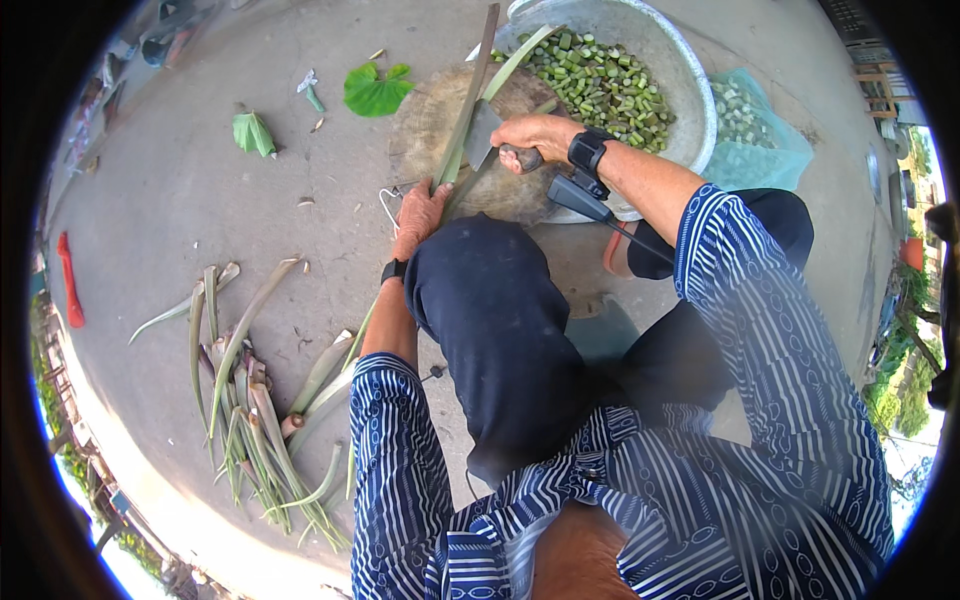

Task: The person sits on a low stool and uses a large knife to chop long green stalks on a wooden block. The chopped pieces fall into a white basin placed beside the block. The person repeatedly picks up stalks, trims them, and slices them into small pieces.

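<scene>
My right hand (536, 139) grips the handle of a cleaver (481, 135), whose broad blade rests against long green plant stalks (454, 150). My left hand (422, 210) holds the lower end of these stalks over a round wooden chopping block (424, 124). The stalks reach up past the block's far edge. Beyond it, a large metal basin (694, 75) holds many short cut green stalk pieces (600, 82). How many stalks lie in my left hand, I cannot tell.
A pile of uncut stalks (259, 427) lies on the concrete at left. A green leaf (375, 90) and a folded leaf (253, 133) lie near the block. A teal mesh bag (757, 150) with pale pieces sits right of the basin. A red object (70, 281) lies far left.
</scene>
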`<state>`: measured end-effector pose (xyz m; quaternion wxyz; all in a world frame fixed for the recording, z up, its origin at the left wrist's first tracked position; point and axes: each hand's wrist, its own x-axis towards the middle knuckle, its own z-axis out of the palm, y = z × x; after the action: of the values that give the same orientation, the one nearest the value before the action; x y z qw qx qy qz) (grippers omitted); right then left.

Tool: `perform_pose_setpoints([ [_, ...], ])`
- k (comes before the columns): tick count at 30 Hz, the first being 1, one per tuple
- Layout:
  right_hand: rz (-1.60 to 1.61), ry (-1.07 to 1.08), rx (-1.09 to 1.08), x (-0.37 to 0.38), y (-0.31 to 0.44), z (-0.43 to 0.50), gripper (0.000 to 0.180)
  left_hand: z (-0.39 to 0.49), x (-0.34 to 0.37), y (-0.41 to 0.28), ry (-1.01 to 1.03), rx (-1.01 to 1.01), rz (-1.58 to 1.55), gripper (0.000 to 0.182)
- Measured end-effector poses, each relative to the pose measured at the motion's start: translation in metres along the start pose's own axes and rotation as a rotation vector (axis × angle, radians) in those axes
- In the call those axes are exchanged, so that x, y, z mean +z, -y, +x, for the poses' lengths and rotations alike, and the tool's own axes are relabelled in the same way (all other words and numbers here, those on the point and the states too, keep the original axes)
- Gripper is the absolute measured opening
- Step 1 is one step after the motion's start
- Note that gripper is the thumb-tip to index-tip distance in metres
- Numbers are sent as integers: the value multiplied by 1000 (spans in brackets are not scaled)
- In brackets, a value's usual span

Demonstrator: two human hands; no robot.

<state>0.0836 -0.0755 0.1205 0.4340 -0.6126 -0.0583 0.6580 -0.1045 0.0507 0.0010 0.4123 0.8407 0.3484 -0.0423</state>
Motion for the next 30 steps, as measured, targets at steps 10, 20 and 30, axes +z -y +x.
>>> perform_pose_setpoints([
  [10,108,88,-99,-5,3,-22,19,-2,-25,-9,-67,130,41,42],
  [20,-259,-295,84,-53,0,-143,20,-64,-41,48,143,167,274,34],
  [30,-379,-260,23,-24,-7,-74,18,-112,-3,59,13,255,54,40],
])
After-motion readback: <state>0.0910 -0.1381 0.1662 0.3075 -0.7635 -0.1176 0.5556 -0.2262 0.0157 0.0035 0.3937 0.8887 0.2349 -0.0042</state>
